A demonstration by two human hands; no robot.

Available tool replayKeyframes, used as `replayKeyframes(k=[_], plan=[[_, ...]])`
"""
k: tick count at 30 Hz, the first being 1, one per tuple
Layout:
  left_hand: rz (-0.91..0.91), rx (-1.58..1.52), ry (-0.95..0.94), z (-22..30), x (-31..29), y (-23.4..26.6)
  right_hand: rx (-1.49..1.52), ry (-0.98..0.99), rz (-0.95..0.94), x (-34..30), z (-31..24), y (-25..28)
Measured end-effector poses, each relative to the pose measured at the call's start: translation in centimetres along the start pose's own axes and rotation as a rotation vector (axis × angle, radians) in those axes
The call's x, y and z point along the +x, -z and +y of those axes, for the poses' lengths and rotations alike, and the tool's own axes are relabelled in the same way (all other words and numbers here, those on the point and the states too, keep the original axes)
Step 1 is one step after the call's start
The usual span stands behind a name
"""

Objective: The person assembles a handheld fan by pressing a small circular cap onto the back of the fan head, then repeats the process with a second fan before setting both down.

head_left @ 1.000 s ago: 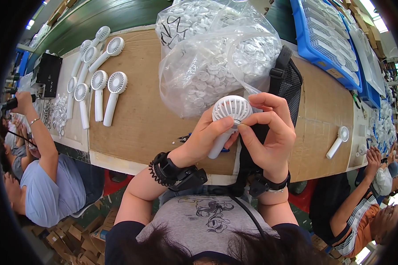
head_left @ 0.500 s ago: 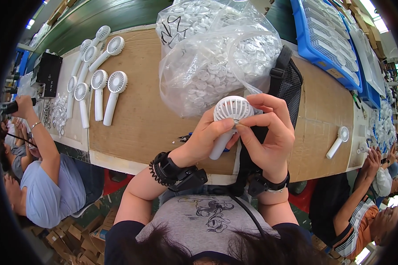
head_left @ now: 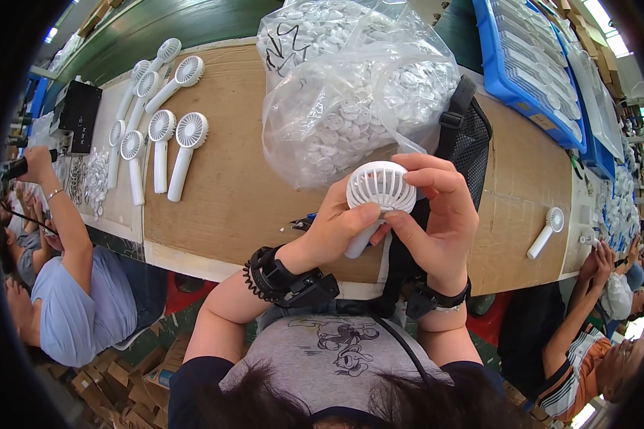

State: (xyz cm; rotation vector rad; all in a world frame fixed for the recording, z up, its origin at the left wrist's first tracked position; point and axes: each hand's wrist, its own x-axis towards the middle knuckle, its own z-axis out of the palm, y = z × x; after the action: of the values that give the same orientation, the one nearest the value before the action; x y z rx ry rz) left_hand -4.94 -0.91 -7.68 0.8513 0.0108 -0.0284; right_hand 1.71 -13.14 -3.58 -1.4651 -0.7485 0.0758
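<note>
A white handheld fan (head_left: 381, 187) is held between my two hands over the front of the bench, its slatted round head up and its handle slanting down toward me. My left hand (head_left: 335, 222) wraps the neck and upper handle, with the thumb at the base of the head. My right hand (head_left: 440, 214) grips the head's right side, fingers over the rim and thumb pressed at its lower edge. Behind the fan lies a clear plastic bag (head_left: 283, 136) full of small white round parts. Dark pliers-like tool (head_left: 304, 222) lies partly hidden by my left hand.
Several white fans (head_left: 191, 132) lie at the left of the cardboard-covered bench (head_left: 229, 193); another fan (head_left: 547, 232) lies at the right. A black mesh bag (head_left: 472, 139) rests beside the plastic bag. Blue trays (head_left: 533, 107) stand far right, a black box (head_left: 77, 118) far left. Co-workers sit on both sides.
My right index finger and thumb have moved from a pinch at the fan's neck to the head's side and lower edge. The fan's head has tilted slightly.
</note>
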Motion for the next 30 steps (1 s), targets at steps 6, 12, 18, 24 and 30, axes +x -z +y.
replayKeyframes(k=[6,12,18,24,30], plan=[[-0.040,-0.011,-0.034,-0.01,-0.12,0.06,-0.018,0.003,-0.063,-0.12,0.04,0.26],[-0.053,0.023,-0.070,-0.16,-0.22,0.05,0.010,0.028,-0.083,0.01,-0.06,0.32],[-0.060,0.033,-0.057,-0.20,-0.32,0.09,0.011,0.074,-0.117,0.19,0.19,0.56],[-0.047,0.055,-0.067,-0.27,-0.41,-0.08,0.089,-0.008,-0.121,0.15,-0.39,0.39],[-0.043,0.073,-0.077,-0.21,-0.42,-0.19,0.051,0.049,-0.145,0.20,-0.17,0.54]])
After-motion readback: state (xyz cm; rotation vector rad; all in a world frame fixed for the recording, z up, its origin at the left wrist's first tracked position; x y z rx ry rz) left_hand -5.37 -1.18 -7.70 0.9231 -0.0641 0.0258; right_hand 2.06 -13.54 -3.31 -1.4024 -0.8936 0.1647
